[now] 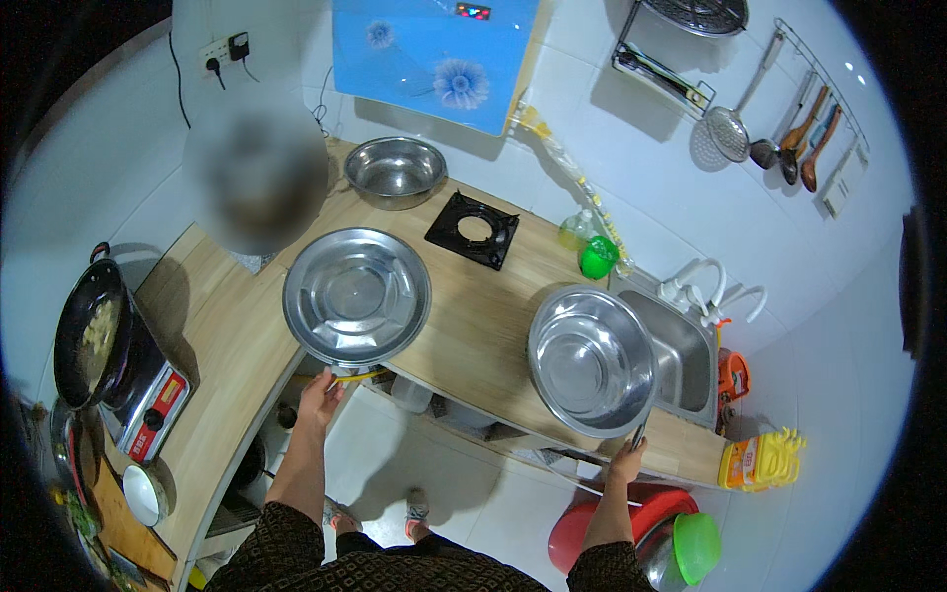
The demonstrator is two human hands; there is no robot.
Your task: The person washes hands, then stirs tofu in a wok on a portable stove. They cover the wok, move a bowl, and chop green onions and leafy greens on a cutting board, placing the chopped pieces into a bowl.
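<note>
My left hand (318, 399) grips the near rim of a wide, shallow stainless steel dish (356, 294), which covers part of the counter corner. At the right, my right hand (629, 457) holds the near edge of a deep stainless steel basin (584, 362). A slim dark piece shows at those fingers; whether it belongs to the basin cannot be told. The basin overlaps the left side of the sink (684, 370). No food shows in either vessel, only bright reflections. Neither underside is visible.
A wok (98, 337) with pale food sits on a portable gas stove (152, 422) at left. A second steel basin (396, 172) and a black burner grate (473, 229) stand behind. Near the sink are a green cup (598, 257), white faucet (695, 288) and yellow jugs (762, 460).
</note>
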